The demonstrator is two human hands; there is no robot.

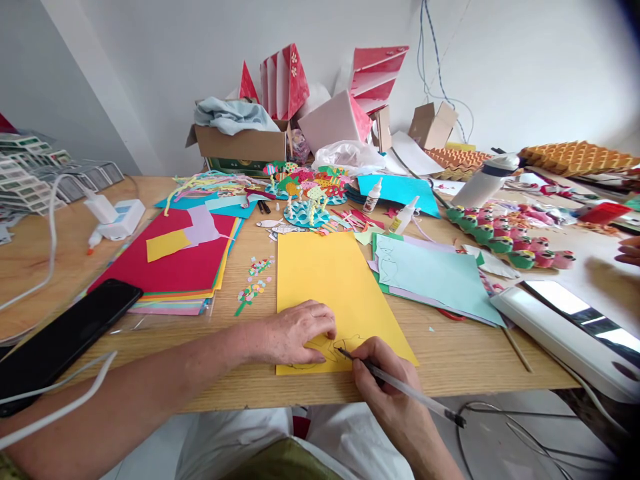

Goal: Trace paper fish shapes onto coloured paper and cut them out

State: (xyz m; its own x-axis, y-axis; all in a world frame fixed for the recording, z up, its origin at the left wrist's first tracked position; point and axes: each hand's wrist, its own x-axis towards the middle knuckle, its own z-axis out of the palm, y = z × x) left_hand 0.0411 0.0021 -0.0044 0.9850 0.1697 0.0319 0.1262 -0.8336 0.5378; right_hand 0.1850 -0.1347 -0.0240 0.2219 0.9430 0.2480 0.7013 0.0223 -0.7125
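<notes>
A yellow sheet of paper (325,280) lies on the wooden table in front of me, with thin fish-like outlines drawn near its lower edge. My left hand (300,333) rests on the sheet, its fingers spread and slightly bent, holding nothing. Gripped in my right hand (385,373) is a clear pen with a black cap end (410,390); its tip touches the paper beside the drawn lines. Left of the sheet are small paper dots and clippings (253,287). Cut paper fish (275,227) lie just beyond its top edge.
Coloured paper (165,273) and a black phone (70,333) lie left. Pale green paper (435,273), glue bottles (403,217) and a white device (565,340) lie right. Paper fish models (307,213) stand behind. Another person's hand (629,250) shows at the right edge.
</notes>
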